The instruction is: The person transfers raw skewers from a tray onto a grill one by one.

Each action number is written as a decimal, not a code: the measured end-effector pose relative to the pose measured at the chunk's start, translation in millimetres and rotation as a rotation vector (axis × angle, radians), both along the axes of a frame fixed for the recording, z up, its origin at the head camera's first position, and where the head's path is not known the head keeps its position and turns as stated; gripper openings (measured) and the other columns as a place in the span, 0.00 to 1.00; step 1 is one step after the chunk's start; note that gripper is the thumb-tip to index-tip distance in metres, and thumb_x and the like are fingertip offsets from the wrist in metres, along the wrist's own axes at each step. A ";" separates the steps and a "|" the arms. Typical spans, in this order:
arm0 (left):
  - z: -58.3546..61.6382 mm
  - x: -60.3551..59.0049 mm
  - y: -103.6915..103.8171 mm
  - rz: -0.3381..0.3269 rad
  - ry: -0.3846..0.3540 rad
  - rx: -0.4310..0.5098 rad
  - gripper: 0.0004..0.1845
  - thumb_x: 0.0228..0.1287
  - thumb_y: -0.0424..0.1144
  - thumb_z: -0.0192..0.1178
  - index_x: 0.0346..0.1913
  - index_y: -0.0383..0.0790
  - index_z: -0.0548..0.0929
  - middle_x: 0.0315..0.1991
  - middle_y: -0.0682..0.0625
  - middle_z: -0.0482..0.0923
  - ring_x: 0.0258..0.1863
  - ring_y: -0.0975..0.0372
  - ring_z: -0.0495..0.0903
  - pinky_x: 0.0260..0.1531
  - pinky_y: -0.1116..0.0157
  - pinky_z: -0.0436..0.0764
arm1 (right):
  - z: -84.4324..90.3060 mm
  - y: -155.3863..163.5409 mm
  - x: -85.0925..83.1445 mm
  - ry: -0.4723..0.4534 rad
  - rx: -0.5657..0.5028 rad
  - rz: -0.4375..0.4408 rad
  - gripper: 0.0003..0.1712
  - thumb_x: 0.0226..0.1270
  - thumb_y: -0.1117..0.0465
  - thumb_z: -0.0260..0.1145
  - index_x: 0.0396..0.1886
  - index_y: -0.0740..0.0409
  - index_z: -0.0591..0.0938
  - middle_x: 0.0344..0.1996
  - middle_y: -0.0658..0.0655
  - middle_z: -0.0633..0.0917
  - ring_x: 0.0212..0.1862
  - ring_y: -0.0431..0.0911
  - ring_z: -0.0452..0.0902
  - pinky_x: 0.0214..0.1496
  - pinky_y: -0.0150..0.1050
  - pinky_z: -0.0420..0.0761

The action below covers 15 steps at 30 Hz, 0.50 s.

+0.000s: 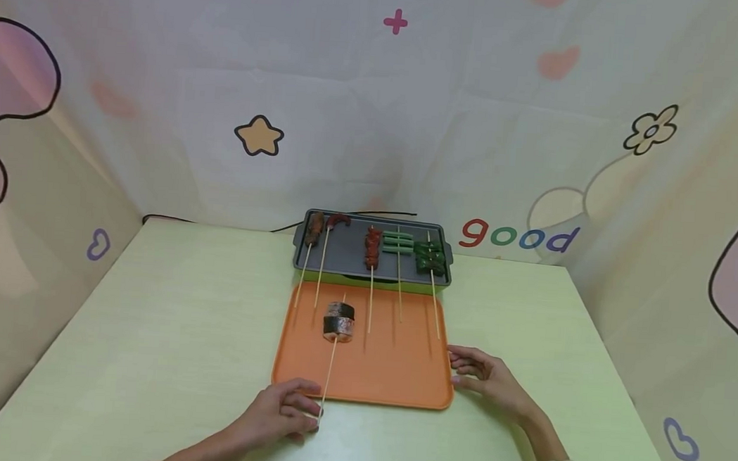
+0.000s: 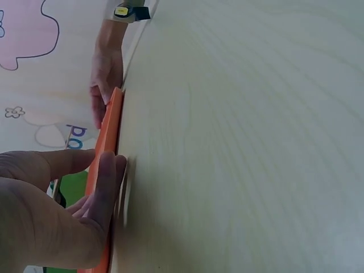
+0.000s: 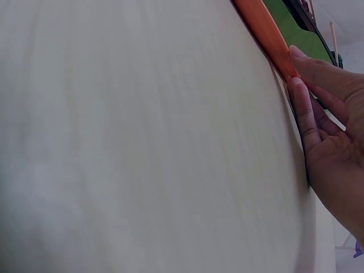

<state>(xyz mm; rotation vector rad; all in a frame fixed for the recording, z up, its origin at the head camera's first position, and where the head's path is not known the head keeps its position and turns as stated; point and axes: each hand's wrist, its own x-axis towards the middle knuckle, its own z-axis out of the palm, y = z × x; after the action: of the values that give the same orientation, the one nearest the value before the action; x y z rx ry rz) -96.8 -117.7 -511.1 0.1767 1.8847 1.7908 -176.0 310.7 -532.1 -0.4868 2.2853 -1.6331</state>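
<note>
Pinching the skewer [image 1: 330, 369] tip at lower centre with our left hand [image 1: 281, 414], right hand [image 1: 483, 378] relaxed against the orange tray [image 1: 392, 373], we risk its roll [image 1: 339, 321] sliding off.

Left wrist view: left hand [image 2: 45, 210] cut off at bottom-left edge, skewer stick hidden behind fingers. Right wrist view: right hand [image 3: 333, 142] cropped at right edge; food beyond fingertips too blurred to ID.

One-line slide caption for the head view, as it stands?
Left hand pinches a skewer end at the orange tray's near edge; right hand touches its right corner.
</note>
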 end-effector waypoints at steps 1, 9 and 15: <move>0.4 -0.5 0.5 0.007 -0.010 -0.001 0.30 0.63 0.27 0.68 0.66 0.24 0.71 0.47 0.39 0.87 0.40 0.56 0.90 0.35 0.62 0.88 | -0.2 -0.3 -0.1 0.003 0.000 0.001 0.34 0.69 0.65 0.70 0.71 0.71 0.71 0.63 0.73 0.77 0.53 0.32 0.80 0.56 0.25 0.79; -2.9 -2.5 4.1 0.002 -0.078 0.076 0.31 0.63 0.26 0.66 0.67 0.21 0.68 0.47 0.40 0.88 0.40 0.58 0.90 0.37 0.65 0.87 | -0.5 -1.3 0.0 -0.015 0.003 -0.001 0.34 0.69 0.65 0.70 0.71 0.70 0.71 0.64 0.74 0.76 0.53 0.32 0.80 0.56 0.25 0.79; -2.1 -2.8 6.9 0.009 -0.107 0.080 0.33 0.64 0.29 0.66 0.69 0.22 0.68 0.48 0.43 0.88 0.41 0.60 0.89 0.41 0.66 0.87 | -0.5 -0.9 -0.2 -0.008 0.012 -0.011 0.34 0.68 0.64 0.70 0.71 0.70 0.71 0.64 0.72 0.77 0.53 0.33 0.80 0.56 0.25 0.79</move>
<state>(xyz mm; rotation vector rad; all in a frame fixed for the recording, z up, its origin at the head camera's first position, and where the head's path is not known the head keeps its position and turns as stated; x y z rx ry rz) -99.6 -110.8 -513.2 0.0987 1.7440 1.8454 -176.2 309.8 -532.5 -0.4649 2.2940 -1.6224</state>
